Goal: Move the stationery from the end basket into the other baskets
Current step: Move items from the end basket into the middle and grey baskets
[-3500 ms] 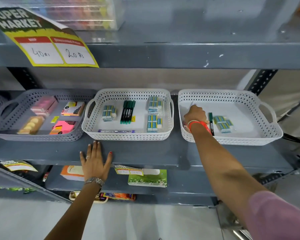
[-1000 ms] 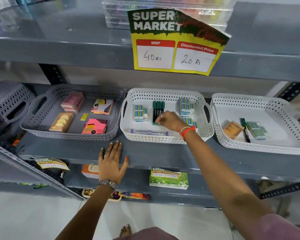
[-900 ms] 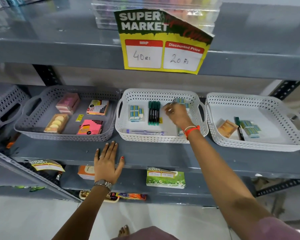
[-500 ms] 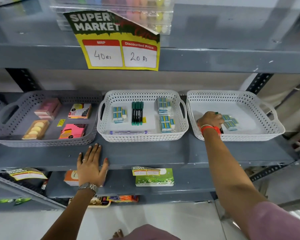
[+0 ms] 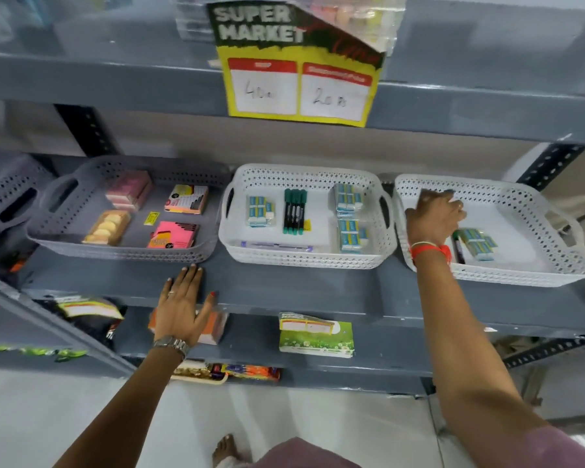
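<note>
The end basket (image 5: 527,201) is white and stands at the right of the shelf. Inside it lie a dark green marker (image 5: 457,246) and a pack of blue erasers (image 5: 479,243). My right hand (image 5: 433,214) hovers over the basket's left part, fingers curled downward; whatever is under the palm is hidden. The middle white basket (image 5: 304,172) holds green markers (image 5: 294,211), eraser packs (image 5: 349,216) and a purple pen (image 5: 277,245). The grey basket (image 5: 125,254) on the left holds sticky-note pads (image 5: 173,234). My left hand (image 5: 183,305) rests flat on the shelf edge, fingers spread.
A yellow price sign (image 5: 298,72) hangs from the upper shelf above the middle basket. Another grey basket (image 5: 7,201) stands at the far left. The lower shelf carries a green packet (image 5: 316,336) and an orange box (image 5: 213,327). A steel upright (image 5: 547,167) stands behind the end basket.
My right hand left the middle basket, went into the end basket, and now sits higher and further back in it. The brown pack seen there earlier is out of sight. My left hand stayed put.
</note>
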`<state>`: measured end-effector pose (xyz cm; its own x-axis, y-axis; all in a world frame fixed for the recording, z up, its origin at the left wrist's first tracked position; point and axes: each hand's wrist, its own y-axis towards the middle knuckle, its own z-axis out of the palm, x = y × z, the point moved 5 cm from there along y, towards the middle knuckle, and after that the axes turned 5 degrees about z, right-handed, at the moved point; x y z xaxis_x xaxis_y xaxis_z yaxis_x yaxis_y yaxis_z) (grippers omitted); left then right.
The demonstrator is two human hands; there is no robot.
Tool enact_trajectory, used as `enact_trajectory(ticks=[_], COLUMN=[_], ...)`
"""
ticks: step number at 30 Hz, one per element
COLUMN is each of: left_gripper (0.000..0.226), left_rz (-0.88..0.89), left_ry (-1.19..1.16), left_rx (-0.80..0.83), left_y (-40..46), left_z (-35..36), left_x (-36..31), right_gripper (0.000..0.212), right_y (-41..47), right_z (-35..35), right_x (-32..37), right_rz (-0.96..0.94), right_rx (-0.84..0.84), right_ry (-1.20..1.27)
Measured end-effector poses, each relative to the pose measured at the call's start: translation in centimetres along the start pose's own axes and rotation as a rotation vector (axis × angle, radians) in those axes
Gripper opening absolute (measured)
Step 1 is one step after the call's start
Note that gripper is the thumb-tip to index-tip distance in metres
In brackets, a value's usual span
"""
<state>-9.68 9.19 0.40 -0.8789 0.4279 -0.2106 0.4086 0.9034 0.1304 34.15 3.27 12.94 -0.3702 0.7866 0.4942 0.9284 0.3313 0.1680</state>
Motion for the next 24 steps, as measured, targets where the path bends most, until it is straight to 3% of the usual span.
enact_trajectory(ticks=[4, 10, 13, 15, 17, 19, 24], left_gripper=[0.077, 0.066, 0.064, 0.062, 0.065, 0.07, 0.057], left_rz=[0.028, -0.047, -0.098, -0.119, -0.115, -0.098, -0.108], left_ry=[0.05, 0.074, 0.073, 0.09, 0.101, 0.102, 0.042], left_rx=[0.004, -0.007, -0.024, -0.029, -0.027, -0.019, -0.04], left_y=[-0.3, -0.9, -0.9, -0.9, -1.0, -1.1, -1.0], left_z=[-1.4, -3.0, -3.8, -4.1, -4.5, -4.5, -4.0], left_x=[3.5, 10.7, 14.0, 15.3, 16.5, 17.4, 17.6], right_gripper=[0.069, 0.024, 0.034, 0.017, 0.039, 0.037, 0.042], right_y=[-4.0, -13.8, -19.2, -21.8, -24.6, -27.9, -34.8], right_z=[-0.6, 2.3, 3.9, 5.1, 7.0, 8.9, 12.9], right_x=[4.6, 14.8, 20.0, 22.3, 24.7, 27.3, 31.8], right_rz=[-0.067, -0.196, -0.315, -0.357, -0.382, -0.428, -0.512], right_rx=[0.027, 0.289, 0.4, 0.444, 0.528, 0.616, 0.758], right_ry=[0.158, 0.403, 0.43, 0.396, 0.362, 0.338, 0.282])
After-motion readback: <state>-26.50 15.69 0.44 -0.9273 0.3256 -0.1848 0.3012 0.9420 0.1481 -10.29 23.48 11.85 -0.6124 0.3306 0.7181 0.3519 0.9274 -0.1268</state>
